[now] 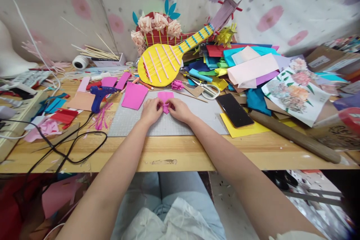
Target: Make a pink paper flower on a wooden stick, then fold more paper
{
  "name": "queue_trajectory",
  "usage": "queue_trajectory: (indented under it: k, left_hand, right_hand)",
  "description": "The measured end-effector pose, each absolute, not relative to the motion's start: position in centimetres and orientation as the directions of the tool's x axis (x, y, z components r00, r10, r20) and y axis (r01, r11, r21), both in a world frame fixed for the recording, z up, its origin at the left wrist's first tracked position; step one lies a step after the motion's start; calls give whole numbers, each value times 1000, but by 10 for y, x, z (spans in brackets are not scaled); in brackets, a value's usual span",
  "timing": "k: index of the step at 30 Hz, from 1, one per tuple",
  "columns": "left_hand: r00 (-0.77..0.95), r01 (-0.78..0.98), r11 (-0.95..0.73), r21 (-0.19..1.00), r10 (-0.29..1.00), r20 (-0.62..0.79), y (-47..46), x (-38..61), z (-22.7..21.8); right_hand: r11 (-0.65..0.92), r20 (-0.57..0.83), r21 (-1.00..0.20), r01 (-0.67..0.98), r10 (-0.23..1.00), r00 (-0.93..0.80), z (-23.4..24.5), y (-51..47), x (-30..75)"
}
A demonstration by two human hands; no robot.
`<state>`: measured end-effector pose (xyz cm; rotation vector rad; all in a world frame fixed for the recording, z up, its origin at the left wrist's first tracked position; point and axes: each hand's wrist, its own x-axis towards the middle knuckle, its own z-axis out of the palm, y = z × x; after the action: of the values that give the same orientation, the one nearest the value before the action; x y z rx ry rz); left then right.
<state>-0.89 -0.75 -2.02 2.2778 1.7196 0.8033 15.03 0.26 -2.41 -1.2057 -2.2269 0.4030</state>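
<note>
A small piece of bright pink crepe paper (165,96) is pinched between my two hands above the grey cutting mat (202,120). My left hand (152,111) grips its left side, and my right hand (179,110) grips its right side, fingertips close together. The paper looks gathered at its lower end. Left of my hands lies a larger pink paper sheet (134,95). Just behind them sits a crumpled pink paper flower (177,84), with white-handled scissors (209,90) to its right.
A blue glue gun (101,95) stands at left, its black cable looping over the table edge. A yellow paper lute (160,65) leans at the back. A phone (234,110), coloured paper stacks and a wooden stick (295,137) lie at right.
</note>
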Motion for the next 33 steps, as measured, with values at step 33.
queue_trajectory:
  k: [33]
  left_hand:
    - [212,885,-304,353,937,278,-19,-10,-20]
  right_hand:
    - [551,347,-488,677,834,-428,-24,2,148]
